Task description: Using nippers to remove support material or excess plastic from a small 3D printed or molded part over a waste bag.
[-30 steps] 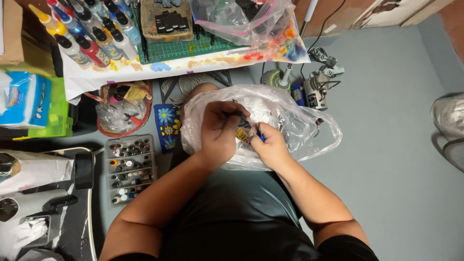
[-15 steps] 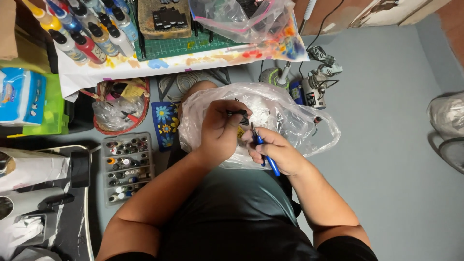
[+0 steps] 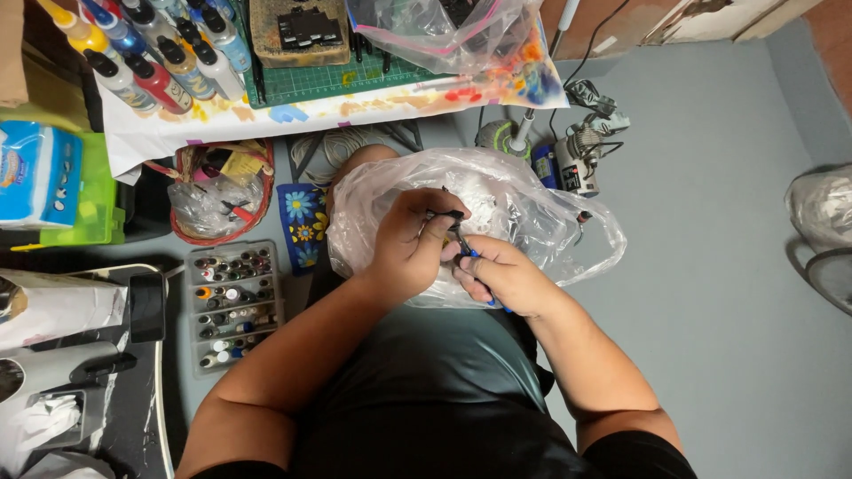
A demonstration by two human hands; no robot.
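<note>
Landmark: crinkled clear plastic bag point(image 3: 524, 222), resting on the lap of the seated person.

Far left of the bag: blue-and-white wipes packet point(image 3: 35, 173) on a lime-green plastic box point(image 3: 93, 200).

Left of the bag: round red-rimmed basket of oddments point(image 3: 217, 191); below it, a clear compartment tray of small paint pots point(image 3: 232, 306); closer in, a blue cloth with yellow flowers point(image 3: 302, 226).

On the bag, left part: left hand point(image 3: 410, 253), fingers curled and pinching a thin dark item; what it is cannot be told.

On the bag, centre: right hand point(image 3: 508, 279), fingers clenched on a slim blue-handled tool point(image 3: 470, 257), its tip touching the left hand's fingers.

Above the bag: green cutting mat point(image 3: 337, 80).

Just right of the bag: small grey corded machine point(image 3: 581, 160).
</note>
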